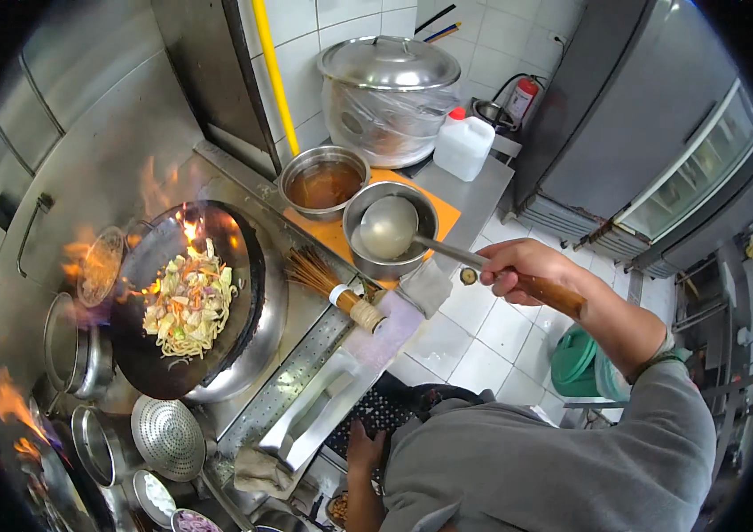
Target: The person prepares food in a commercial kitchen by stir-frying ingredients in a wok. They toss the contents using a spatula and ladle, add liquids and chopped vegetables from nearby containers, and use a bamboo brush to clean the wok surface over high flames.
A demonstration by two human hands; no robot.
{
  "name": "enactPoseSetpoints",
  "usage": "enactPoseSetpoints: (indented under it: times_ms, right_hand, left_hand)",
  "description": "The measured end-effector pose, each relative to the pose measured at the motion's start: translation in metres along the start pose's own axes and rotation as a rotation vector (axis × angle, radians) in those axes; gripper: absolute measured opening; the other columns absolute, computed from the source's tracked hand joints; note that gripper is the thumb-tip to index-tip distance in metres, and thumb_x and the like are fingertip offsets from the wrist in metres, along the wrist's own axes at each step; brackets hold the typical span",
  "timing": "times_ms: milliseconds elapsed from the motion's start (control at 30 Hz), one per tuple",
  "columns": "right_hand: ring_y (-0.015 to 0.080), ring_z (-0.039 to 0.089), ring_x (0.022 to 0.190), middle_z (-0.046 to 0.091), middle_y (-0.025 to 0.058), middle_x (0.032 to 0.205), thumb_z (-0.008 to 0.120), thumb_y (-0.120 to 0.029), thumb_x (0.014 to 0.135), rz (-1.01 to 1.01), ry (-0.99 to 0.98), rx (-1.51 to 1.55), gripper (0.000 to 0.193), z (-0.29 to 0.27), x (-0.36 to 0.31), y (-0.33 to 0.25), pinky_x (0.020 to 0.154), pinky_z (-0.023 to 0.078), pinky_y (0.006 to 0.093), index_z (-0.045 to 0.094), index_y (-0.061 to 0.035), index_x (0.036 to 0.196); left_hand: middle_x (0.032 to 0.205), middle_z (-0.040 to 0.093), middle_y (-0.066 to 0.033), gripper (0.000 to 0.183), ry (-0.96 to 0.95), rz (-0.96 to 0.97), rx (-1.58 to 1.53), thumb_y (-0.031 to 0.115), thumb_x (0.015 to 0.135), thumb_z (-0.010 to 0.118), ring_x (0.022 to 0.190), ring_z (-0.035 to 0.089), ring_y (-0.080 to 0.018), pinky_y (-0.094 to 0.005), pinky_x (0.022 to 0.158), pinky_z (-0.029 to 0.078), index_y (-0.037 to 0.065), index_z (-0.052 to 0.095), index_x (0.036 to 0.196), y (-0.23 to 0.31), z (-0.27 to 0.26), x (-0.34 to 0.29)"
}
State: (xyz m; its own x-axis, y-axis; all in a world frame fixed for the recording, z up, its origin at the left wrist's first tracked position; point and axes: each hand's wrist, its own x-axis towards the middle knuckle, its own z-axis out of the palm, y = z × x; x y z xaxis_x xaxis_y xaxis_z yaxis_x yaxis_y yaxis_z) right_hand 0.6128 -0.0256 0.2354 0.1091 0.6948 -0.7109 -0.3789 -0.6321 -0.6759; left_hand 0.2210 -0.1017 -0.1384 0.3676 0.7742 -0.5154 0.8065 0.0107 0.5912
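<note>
My right hand (pixel 527 270) is wrapped round the wooden handle of a steel ladle (pixel 392 228). The ladle's bowl lies over a steel bowl (pixel 434 235) on an orange board, and pale, cloudy liquid shows in it. Low beside my body, my left hand (pixel 365 449) has its visible fingers apart, with nothing seen in them. On the stove at left, a dark wok (pixel 141 341) sits tilted. Noodles (pixel 186 310) with cabbage and carrot strips lie in it, and flames rise at its far edge.
A second bowl of brown liquid (pixel 325 183) stands before a large lidded pot (pixel 389 66) and a white jug (pixel 463 146). A bamboo brush (pixel 310 275) lies beside the wok. More flames (pixel 15 408) burn lower left, near a perforated strainer (pixel 168 436).
</note>
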Motion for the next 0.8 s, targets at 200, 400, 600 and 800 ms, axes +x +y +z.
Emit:
enactPoseSetpoints:
  times_ms: [200, 400, 600, 800]
  right_hand:
    - [0.0013, 0.047, 0.052, 0.047, 0.0017, 0.08, 0.039, -0.012, 0.1, 0.128, -0.361, 0.629, 0.016, -0.004, -0.006, 0.01, 0.037, 0.041, 0.0204, 0.043, -0.0009, 0.09]
    - [0.0012, 0.048, 0.053, 0.05, 0.0047, 0.085, 0.04, -0.01, 0.1, 0.071, -0.402, 0.464, 0.013, 0.04, -0.06, -0.013, 0.036, 0.042, 0.0189, 0.042, -0.0008, 0.091]
    - [0.0029, 0.048, 0.053, 0.052, 0.0074, 0.088, 0.041, -0.009, 0.1, 0.031, -0.446, 0.387, 0.009, 0.091, -0.078, -0.028, 0.036, 0.044, 0.0198, 0.041, -0.001, 0.095]
    - [0.0024, 0.047, 0.055, 0.052, 0.0051, 0.087, 0.044, -0.008, 0.098, 0.089, -0.672, 0.317, 0.004, 0.141, -0.032, -0.04, 0.036, 0.037, 0.0203, 0.042, -0.0052, 0.1]
  left_hand:
    - [0.143, 0.041, -0.0299, 0.079, 0.1, -0.049, -0.132, 0.045, 0.087, 0.062, 0.135, 0.039, -0.0403, -0.0411, 0.112, 0.033, -0.01, 0.04, 0.138, 0.045, -0.059, -0.043]
    - [0.14, 0.045, -0.0297, 0.072, 0.217, 0.12, -0.26, 0.044, 0.09, 0.061, 0.132, 0.043, -0.0402, -0.0406, 0.11, 0.035, -0.009, 0.044, 0.136, 0.098, -0.131, -0.087]
    - [0.131, 0.055, -0.0258, 0.06, 0.381, 0.317, -0.316, 0.038, 0.09, 0.065, 0.124, 0.052, -0.0385, -0.0398, 0.105, 0.04, -0.004, 0.053, 0.13, 0.124, -0.16, -0.093]
    - [0.122, 0.061, -0.0212, 0.043, 0.318, 0.578, -0.421, 0.033, 0.091, 0.064, 0.114, 0.058, -0.0368, -0.0402, 0.098, 0.045, 0.001, 0.061, 0.119, 0.175, -0.154, -0.032]
